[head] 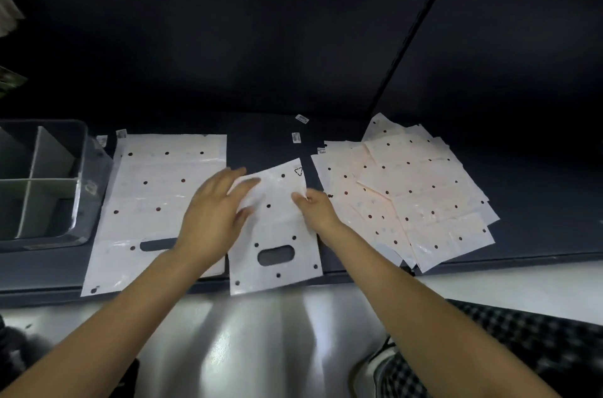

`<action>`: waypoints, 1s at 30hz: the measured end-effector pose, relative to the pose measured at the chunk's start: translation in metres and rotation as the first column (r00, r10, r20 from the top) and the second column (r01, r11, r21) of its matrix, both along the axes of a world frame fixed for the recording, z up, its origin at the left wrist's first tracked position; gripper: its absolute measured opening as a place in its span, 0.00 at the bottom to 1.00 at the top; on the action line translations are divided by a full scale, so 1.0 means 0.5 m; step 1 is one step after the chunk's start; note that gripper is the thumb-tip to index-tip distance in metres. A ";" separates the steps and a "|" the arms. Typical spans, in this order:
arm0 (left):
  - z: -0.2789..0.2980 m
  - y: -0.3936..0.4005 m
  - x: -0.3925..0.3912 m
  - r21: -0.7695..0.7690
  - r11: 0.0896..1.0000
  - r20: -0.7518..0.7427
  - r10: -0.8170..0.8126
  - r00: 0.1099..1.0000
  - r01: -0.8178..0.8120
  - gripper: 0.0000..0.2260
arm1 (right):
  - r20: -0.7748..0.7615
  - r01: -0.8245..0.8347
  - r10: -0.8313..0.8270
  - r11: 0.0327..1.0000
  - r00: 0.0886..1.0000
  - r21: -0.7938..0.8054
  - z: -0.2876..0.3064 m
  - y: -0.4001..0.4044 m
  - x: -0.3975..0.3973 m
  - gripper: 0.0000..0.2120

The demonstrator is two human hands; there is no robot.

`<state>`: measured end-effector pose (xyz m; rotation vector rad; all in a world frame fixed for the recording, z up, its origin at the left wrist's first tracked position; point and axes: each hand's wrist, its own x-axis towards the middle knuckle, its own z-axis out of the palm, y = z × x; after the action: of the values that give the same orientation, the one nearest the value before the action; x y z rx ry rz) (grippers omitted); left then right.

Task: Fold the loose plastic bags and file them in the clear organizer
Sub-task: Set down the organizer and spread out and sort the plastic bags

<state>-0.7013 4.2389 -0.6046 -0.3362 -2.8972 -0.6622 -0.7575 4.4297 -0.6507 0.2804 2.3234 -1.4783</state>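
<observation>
A white plastic bag with dark dots and an oval handle hole (275, 234) lies in the middle of the dark shelf, its near end hanging over the edge. My right hand (315, 207) pinches its right edge. My left hand (212, 218) is spread flat over the bag's left side, fingers apart. A wider bag of the same kind (156, 198) lies flat to the left, partly under my left hand. A loose heap of several bags (408, 192) lies at the right. The clear organizer (81, 169) with grey dividers stands at the far left.
Small white labels (301, 118) lie scattered on the dark shelf (538, 218) behind the bags. A dark wall rises behind. Below the shelf's front edge is a shiny pale floor (254, 348), with a checked trouser leg and shoe (456, 358) at the lower right.
</observation>
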 end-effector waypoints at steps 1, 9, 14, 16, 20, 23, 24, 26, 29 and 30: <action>-0.018 0.007 0.006 -0.035 0.997 0.081 -0.065 0.995 0.068 0.21 | 0.013 0.027 -0.027 0.999 1.000 0.025 -0.009 -0.003 -0.013 0.13; -0.149 0.032 0.041 -0.253 0.904 0.456 -0.203 0.867 0.344 0.44 | -0.332 0.262 -0.104 0.839 0.937 0.477 -0.015 0.198 -0.041 0.22; -0.151 0.030 0.011 -0.215 0.908 0.480 -0.223 0.849 0.360 0.43 | -0.060 0.114 -0.111 0.585 0.992 0.803 -0.033 0.398 0.005 0.29; -0.149 0.030 0.008 -0.231 0.898 0.494 -0.223 0.840 0.374 0.43 | -0.129 0.149 -0.076 0.586 0.989 0.797 -0.034 0.414 0.016 0.20; -0.132 0.034 0.009 -0.204 0.902 0.507 -0.235 0.829 0.381 0.48 | -0.277 0.265 -0.072 0.585 0.958 0.767 -0.019 0.395 0.029 0.12; -0.118 0.038 0.014 -0.145 0.913 0.497 -0.267 0.826 0.383 0.49 | -0.255 0.238 -0.067 0.639 0.965 0.732 0.002 0.363 0.037 0.13; -0.111 0.040 0.017 -0.103 0.921 0.491 -0.280 0.825 0.374 0.48 | -0.261 0.245 -0.077 0.665 0.962 0.705 0.011 0.348 0.038 0.12; -0.094 0.048 0.027 0.047 0.944 0.495 -0.307 0.813 0.328 0.41 | -0.288 0.274 -0.116 0.751 0.951 0.601 0.031 0.305 0.038 0.12; -0.059 0.064 0.048 0.339 0.920 0.563 -0.365 0.741 0.196 0.40 | -0.190 0.322 -0.276 0.902 0.942 0.286 0.066 0.207 0.029 0.15; -0.047 0.069 0.056 0.428 0.896 0.591 -0.375 0.714 0.116 0.42 | -0.109 0.356 -0.342 0.919 0.933 0.167 0.077 0.171 0.024 0.17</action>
<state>-0.6734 4.2736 -0.6282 -0.5449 -3.2807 -1.6532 -0.7454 4.5152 -0.6121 0.7364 2.5790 -1.4476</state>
